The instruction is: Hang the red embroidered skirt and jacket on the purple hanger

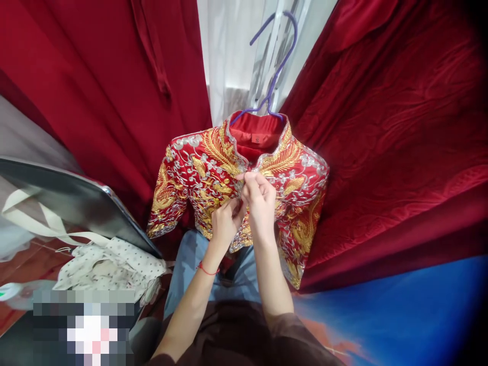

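A red jacket with gold and silver embroidery hangs in front of me on a purple hanger. Its stand collar gapes around a red lining with a small size label. Both of my hands are at the front opening, just below the collar. My right hand has thumb and fingers pinched together at the upper edge of the opening. Slightly lower and to the left, my left hand is closed on the jacket's front edge, a red string round its wrist. Whatever small fastening lies between the fingertips is hidden.
Red drapes hang on both sides, with a white curtain behind the hanger. At left are a dark panel, a dotted cloth bag and a clear bottle. Blue material spreads at lower right.
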A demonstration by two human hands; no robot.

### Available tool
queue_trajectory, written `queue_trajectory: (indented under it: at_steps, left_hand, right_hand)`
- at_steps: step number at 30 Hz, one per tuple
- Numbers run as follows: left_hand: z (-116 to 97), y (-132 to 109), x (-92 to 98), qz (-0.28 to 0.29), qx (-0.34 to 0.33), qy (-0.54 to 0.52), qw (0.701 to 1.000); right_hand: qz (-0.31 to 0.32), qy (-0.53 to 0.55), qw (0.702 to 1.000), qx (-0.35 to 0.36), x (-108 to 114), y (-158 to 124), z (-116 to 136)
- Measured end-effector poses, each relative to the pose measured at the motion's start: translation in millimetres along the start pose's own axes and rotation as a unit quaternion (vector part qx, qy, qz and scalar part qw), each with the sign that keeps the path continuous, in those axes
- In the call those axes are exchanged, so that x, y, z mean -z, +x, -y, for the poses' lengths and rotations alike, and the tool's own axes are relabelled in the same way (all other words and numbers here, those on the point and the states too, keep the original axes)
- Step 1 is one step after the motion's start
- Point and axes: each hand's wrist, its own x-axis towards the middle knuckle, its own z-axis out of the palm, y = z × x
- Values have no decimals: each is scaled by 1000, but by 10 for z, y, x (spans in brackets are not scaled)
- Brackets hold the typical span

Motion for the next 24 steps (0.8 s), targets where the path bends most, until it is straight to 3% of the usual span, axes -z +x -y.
queue_trajectory:
  at_steps: [5,8,11,14,17,18,19,21,24]
  left_hand:
    - [43,54,76,48,4,29,998]
    - [71,76,105,62,-10,52,997]
    - [94,148,162,65,-37,50,996]
    - [107,384,334,-23,-90,28,995]
    - [90,821,652,-161,-157,55,973]
    - [80,988,772,-175,-184,74,964]
    - [70,1152,885,-161,-213,89,959]
    - [57,1433,1064,-72,-270,105,954]
    - [62,1666,1157,11,-304,90,948]
  right_hand:
    - [3,-154,988,3,131,56,-93]
    - [31,-275,961,-11,254,224,-85]
    - [1,-402,915,17,333,387,-54]
    - [-29,-511,854,89,414,432,62]
    - [-21,-553,800,231,564,416,310]
    - [-32,-564,775,284,629,427,410]
    - [-45,-578,745,329,697,455,509]
    - [-42,-609,690,389,826,571,674]
    - [55,-635,652,411,951,842,770]
